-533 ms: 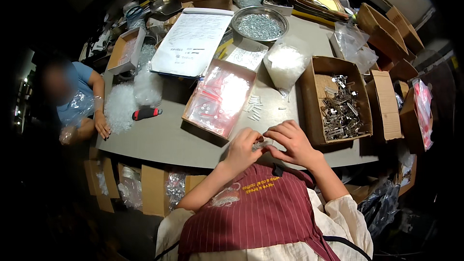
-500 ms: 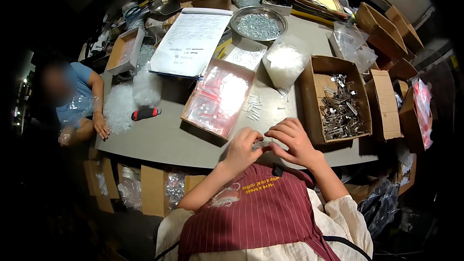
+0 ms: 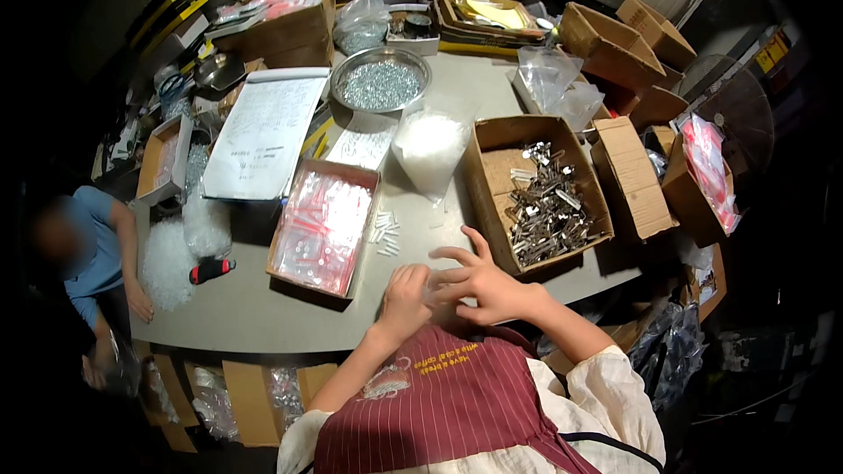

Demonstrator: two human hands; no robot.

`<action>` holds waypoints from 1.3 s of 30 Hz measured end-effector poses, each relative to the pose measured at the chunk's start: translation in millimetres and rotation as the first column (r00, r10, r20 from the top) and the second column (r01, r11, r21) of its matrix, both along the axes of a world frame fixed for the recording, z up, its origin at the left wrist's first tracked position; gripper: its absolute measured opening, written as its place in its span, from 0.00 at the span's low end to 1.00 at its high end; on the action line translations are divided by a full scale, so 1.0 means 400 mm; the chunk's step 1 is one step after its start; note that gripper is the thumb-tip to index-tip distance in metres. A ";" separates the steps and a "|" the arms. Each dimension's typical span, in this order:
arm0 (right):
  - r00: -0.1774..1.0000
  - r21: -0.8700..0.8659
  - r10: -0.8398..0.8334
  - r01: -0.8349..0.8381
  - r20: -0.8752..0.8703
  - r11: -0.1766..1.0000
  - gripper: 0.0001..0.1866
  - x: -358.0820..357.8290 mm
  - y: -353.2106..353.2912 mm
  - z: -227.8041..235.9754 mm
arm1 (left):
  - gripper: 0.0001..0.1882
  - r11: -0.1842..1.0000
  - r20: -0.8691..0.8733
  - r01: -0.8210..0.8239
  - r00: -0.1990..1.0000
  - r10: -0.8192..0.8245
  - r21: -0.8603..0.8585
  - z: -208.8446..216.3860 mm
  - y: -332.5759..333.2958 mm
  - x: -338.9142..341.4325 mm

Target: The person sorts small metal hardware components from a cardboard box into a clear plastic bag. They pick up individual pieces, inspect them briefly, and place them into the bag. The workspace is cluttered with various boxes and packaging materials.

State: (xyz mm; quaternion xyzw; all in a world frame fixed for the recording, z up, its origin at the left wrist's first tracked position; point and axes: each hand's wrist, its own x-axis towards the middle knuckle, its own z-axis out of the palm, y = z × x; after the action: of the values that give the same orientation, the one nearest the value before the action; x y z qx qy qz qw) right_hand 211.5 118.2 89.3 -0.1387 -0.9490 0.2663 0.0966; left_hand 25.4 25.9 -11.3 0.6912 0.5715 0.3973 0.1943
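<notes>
In front of my apron, my left hand (image 3: 404,303) has its fingers closed on a small clear plastic bag (image 3: 433,284), mostly hidden by the fingers. Close beside it, my right hand (image 3: 486,289) has its fingers spread apart, the fingertips near the bag; nothing shows in its grip. Several small white cylindrical pieces (image 3: 385,232) lie on the table beyond my hands. To their left is a shallow cardboard box (image 3: 367,241) of clear bags with red edges. A deeper cardboard box (image 3: 500,173) of metal clips stands to the right of them.
Behind the white pieces stands a clear bag of white parts (image 3: 430,153). Farther back are a metal bowl (image 3: 420,94) of small screws and a clipboard with papers (image 3: 263,131). A red and black tool handle (image 3: 212,272) lies left, near a co-worker's hand (image 3: 139,301).
The view has shifted, so the table's things appear farther left. My right hand has loosened from the small bag and spread its fingers; my left hand stays closed on it.
</notes>
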 end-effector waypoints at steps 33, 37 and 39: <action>0.878 0.335 -0.474 0.469 -0.070 0.818 0.05 0.265 0.636 -0.201 | 0.08 0.943 0.274 -0.081 0.946 0.174 -0.321 0.020 0.004 0.019; 0.894 0.218 -0.402 0.360 0.197 0.907 0.02 0.276 0.651 -0.250 | 0.08 0.944 0.273 -0.064 0.949 0.157 -0.322 0.014 0.009 0.022; 0.910 0.291 -0.389 0.337 0.145 0.896 0.03 0.260 0.653 -0.275 | 0.08 0.944 0.269 -0.064 0.950 0.157 -0.324 0.014 0.007 0.027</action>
State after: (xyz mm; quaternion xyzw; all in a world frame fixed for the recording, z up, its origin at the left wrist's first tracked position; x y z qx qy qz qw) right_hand 315.6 379.6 -20.7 -0.3262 -0.9374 0.1019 0.0667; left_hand 36.3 28.5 -5.9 0.5523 0.6303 0.4100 0.3600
